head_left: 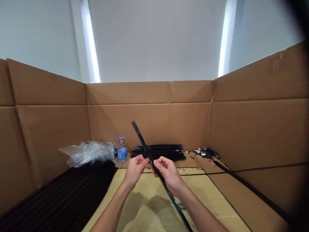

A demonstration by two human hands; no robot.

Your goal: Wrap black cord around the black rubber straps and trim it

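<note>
Black strip (pixel 143 142) held diag.: L hand (pixel 135 170) & R hand (pixel 169 175) fingers closed, pinching it; more strips (pixel 159 152) ahead on table.

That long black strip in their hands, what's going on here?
A person is gripping a long, thin black strip at a slant with the left hand and the right hand. A large pile of similar black strips lies to the left, and a smaller stack of black strips sits straight ahead. Nearby are crumpled clear plastic wrap and a plastic water bottle with a blue cap, all inside tan cardboard walls.
</note>
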